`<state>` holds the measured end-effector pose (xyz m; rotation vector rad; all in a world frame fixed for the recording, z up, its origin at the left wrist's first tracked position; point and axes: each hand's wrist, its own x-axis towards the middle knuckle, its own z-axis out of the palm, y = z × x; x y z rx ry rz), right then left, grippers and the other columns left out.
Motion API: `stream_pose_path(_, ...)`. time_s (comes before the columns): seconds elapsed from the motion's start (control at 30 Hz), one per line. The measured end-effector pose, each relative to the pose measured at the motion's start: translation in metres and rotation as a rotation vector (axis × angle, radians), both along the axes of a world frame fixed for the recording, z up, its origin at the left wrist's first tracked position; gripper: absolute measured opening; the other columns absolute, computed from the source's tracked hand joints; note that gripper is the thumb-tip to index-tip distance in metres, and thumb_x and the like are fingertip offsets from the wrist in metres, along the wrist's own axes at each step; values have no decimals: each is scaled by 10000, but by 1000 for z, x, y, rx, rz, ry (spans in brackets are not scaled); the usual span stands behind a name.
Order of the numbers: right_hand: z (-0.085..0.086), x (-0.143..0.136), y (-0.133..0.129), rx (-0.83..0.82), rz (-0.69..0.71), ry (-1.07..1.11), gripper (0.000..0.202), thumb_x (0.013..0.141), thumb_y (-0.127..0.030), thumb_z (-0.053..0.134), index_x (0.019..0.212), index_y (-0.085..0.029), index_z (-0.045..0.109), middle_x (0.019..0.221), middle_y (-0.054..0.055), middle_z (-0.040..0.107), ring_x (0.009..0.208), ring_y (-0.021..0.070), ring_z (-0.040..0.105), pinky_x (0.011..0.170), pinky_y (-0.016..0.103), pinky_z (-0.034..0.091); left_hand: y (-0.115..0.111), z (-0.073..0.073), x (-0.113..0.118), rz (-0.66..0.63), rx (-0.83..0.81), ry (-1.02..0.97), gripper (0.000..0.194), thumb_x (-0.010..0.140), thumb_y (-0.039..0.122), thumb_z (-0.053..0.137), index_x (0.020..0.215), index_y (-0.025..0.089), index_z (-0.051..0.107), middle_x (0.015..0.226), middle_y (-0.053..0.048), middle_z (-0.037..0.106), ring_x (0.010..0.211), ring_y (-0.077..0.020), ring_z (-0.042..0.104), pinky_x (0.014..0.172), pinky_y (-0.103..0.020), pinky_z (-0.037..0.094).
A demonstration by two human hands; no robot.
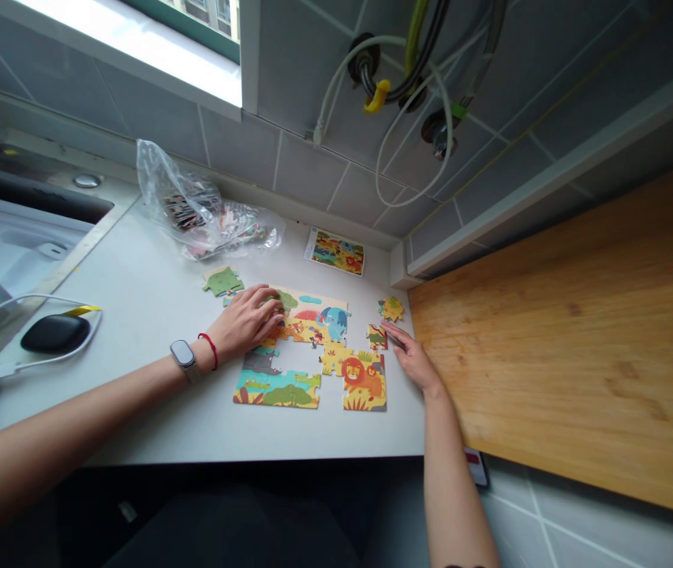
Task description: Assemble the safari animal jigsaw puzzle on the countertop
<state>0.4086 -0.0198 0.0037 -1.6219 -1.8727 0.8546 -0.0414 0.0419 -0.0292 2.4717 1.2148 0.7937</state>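
Observation:
A partly joined jigsaw puzzle (292, 392) with cartoon animals lies flat on the white countertop; gaps show in its middle and along its lower and right sides. My left hand (247, 322) rests on its upper left part, fingers spread and slightly bent, hiding some pieces. A loose puzzle piece (377, 337) lies just right of the elephant and above the lions. Beside it is my right hand (412, 359), its outstretched fingertips at the piece's right edge. Yellow pieces (392, 308) lie above that hand. Green pieces (223, 280) lie above and left of my left hand.
A small picture card (336, 251) of the scene lies near the wall. Left of it is a clear plastic bag (194, 209) with pieces inside. A black case (55, 334) and a white cable are at left, near the sink. A wooden board (561, 331) borders the right.

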Motion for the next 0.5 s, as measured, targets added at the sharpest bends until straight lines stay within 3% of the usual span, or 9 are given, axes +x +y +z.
stream_pose_path(0.4,4,-1,-1,-7,43,3,488,878,-270,733,1365,-300,727,1512,73,661,1456,276,579,1271,520,416,0,5,0,0,-20,35,348,1093,407,428,1133,210,711,1293,-143,674,1289,-333,580,1103,-538,493)
stream_pose_path(0.5,3,-3,-2,24,24,3,392,868,-278,748,1259,-287,763,1460,86,694,1406,287,622,1237,514,462,0,7,0,4,-12,43,342,1093,395,420,1117,211,708,1272,-139,679,1264,-326,592,1084,-527,503)
